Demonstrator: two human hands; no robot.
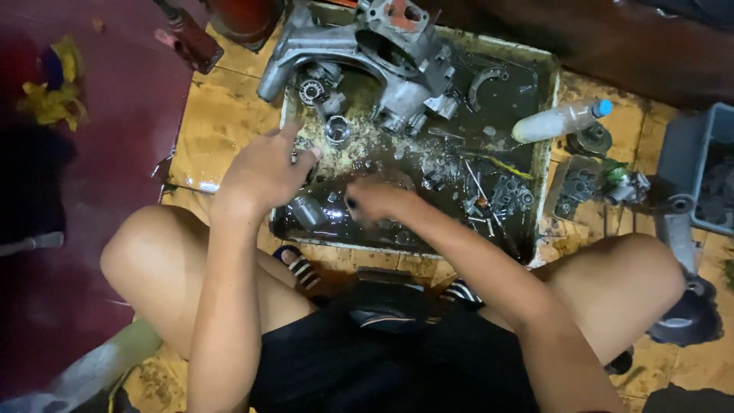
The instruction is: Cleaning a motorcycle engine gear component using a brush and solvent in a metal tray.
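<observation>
Small metal part [294, 157]: pinched in the left hand [264, 172], over the tray's near-left corner.
Right hand [378, 200]: curled low in the oily tray [544, 145]; whether it grips anything is unclear.
Engine casing [367, 53]: at the tray's far side.
Plastic bottle [558, 120]: lying on the tray's right rim.

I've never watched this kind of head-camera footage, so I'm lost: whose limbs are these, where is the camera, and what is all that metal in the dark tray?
The camera sits on the person's head, looking down at their own knees and bare hands. They squat over a shallow tray of dark oily liquid. In it lie a grey engine casing, a bearing and small bolts. The left hand pinches a small metal part I cannot identify. The right hand dips into the liquid, blurred. A plastic bottle lies beside the tray.
</observation>
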